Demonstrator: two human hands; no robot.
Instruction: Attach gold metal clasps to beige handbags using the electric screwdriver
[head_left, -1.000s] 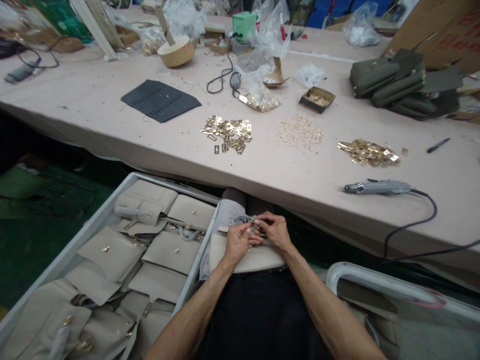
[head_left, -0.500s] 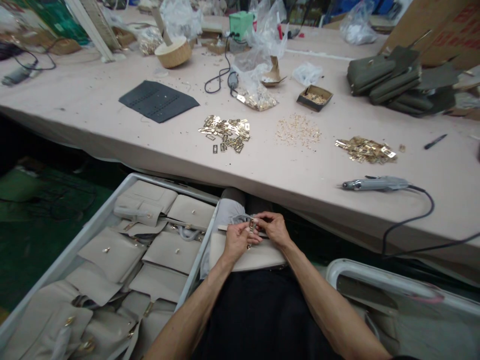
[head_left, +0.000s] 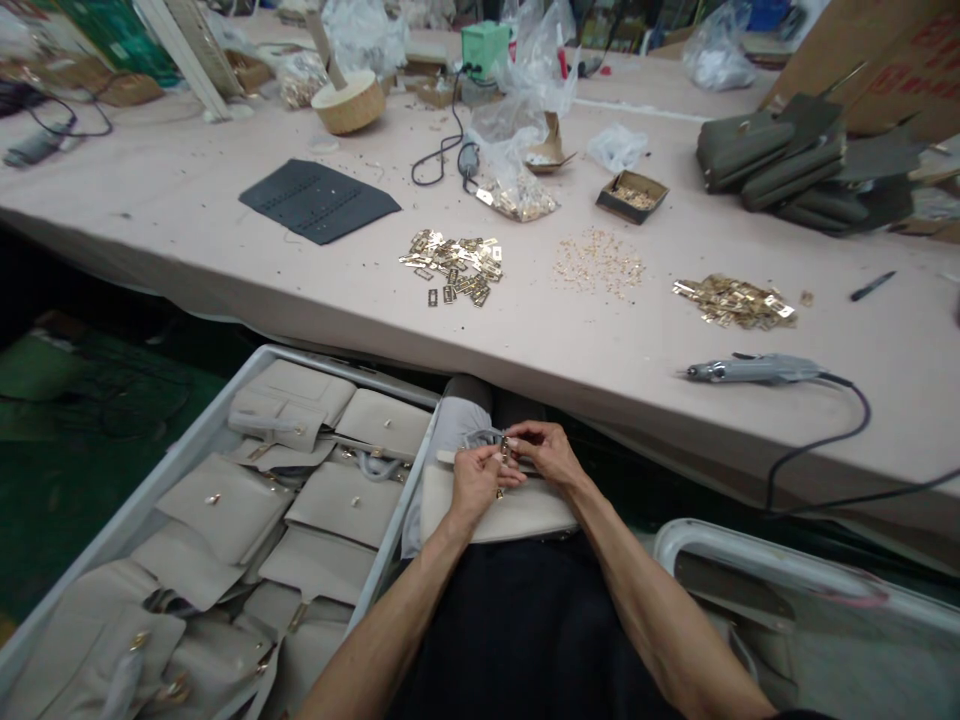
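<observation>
Nearby, a crate (head_left: pixel 195 434) of beige bags (head_left: pixel 341 505) flanks the lap bag (head_left: pixel 525 518).

- Cardboard box (head_left: pixel 874 72), upper right: red printed characters (head_left: pixel 919 62) in two rows, too blurred to read.
- Elsewhere: no text, number or brand legible.

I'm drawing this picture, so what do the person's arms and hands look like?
The slim, bare forearms have no watch or bracelet showing. The left hand and right hand wear no gloves. Black clothing covers the body.
</observation>
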